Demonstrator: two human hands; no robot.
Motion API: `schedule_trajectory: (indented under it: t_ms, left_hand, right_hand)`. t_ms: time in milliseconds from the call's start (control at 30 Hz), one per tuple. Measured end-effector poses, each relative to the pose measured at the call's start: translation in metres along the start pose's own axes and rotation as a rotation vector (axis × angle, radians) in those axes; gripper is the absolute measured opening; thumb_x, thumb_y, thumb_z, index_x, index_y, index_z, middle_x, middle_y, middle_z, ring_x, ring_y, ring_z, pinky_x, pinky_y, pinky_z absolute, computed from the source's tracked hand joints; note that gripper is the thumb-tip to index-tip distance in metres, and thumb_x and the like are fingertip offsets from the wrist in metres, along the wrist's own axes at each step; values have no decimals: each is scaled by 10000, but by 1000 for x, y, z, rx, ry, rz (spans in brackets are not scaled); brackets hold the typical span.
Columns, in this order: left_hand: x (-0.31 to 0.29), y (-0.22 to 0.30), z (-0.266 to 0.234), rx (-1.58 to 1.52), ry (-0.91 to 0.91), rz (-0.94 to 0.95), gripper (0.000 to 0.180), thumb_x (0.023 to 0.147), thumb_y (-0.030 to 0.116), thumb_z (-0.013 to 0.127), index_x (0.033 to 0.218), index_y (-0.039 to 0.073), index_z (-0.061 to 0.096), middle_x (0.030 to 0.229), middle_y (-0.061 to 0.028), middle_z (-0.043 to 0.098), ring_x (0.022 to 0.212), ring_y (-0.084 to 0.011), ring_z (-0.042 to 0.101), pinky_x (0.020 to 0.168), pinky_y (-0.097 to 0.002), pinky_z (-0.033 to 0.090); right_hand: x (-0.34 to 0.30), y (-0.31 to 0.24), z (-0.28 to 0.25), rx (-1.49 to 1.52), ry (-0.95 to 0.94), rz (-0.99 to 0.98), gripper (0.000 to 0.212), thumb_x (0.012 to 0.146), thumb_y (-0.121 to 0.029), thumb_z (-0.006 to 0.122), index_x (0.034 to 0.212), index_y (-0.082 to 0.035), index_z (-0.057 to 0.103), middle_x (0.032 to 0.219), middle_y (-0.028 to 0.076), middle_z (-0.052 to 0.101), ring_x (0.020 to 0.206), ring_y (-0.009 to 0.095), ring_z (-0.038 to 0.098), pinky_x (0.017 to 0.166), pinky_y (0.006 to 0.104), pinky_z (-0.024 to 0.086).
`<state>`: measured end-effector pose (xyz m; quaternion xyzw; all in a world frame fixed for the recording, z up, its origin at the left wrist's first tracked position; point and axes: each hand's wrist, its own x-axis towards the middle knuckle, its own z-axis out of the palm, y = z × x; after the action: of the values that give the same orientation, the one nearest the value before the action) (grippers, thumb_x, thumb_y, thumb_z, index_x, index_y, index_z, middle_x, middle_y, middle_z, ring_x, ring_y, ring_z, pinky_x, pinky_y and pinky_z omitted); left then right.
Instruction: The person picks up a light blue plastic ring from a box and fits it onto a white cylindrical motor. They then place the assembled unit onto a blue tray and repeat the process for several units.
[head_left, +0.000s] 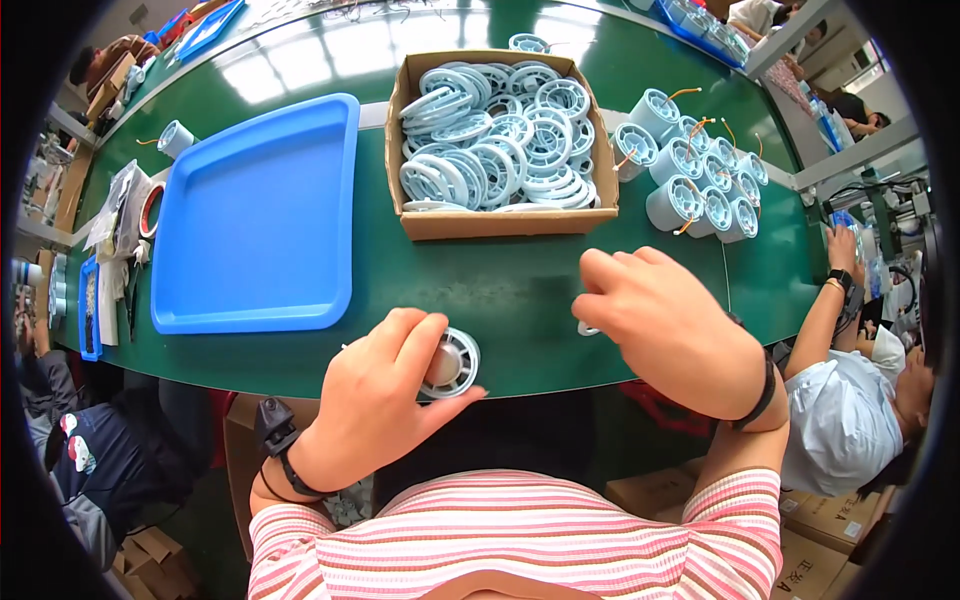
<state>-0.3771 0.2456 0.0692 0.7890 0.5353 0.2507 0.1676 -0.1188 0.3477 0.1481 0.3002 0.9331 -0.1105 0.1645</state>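
Note:
My left hand [385,378] is closed round a pale round housing [459,364] with a spoked rim and a rounded grey middle. It holds the part by the front edge of the green table [480,290], its spoked face turned to the right. My right hand [650,310] is curled up above the table, to the right of the left hand and apart from it. A small white piece [588,328] peeks out beneath its fingers; most of it is hidden and its kind does not show.
A cardboard box [510,224] of pale blue spoked rings stands ahead. Pale blue cylinders [676,202] with orange wires cluster on its right. To the left lies a blue tray [250,230], with a tape roll [151,210] beside it. A co-worker [840,410] sits at right.

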Motion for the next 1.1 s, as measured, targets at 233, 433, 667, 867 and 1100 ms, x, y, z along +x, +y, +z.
schedule_trajectory:
  t_ms: [233,433,667,867,1100]
  left_hand:
    - [7,-4,23,-94,107,-113,688,745,242,922,1289,35,556,1179,-134,618,852,-311,688,676,-372,569]
    - [12,-1,18,-531,-103,-301,703,789,42,871,1399,52,522,1242,-87,616,1028,-192,669,791,-320,590]
    - [24,3,27,-989,-253,-531,686,830,-18,824,1434,67,511,1266,-53,613,1108,-145,649,811,-285,595]
    - [36,2,22,-1173,-436,-574,633,867,25,807,1427,62,514,1269,-72,617,1095,-145,671,850,-285,606]
    - [28,-12,35,-1209,-460,-443,611,875,69,817,1417,55,537,1286,-81,615,1149,-162,654,911,-310,588]
  right_hand:
    - [-7,-8,76,339,570,159,409,800,-12,762,1198,-20,666,1298,154,576,1147,344,603,968,426,495]
    - [-4,-21,125,505,802,333,637,783,-65,841,1363,-16,582,1346,173,567,1215,383,576,1027,444,482]
    - [-4,-22,118,719,822,195,834,749,4,820,1496,0,449,1381,191,581,1234,337,598,1048,418,487]
    - [15,-37,97,921,796,-143,930,706,61,810,1539,-5,402,1364,176,626,1239,311,619,1074,411,478]
    - [21,-31,83,862,651,-258,945,704,83,803,1548,-12,389,1321,160,666,1252,298,628,1076,410,487]
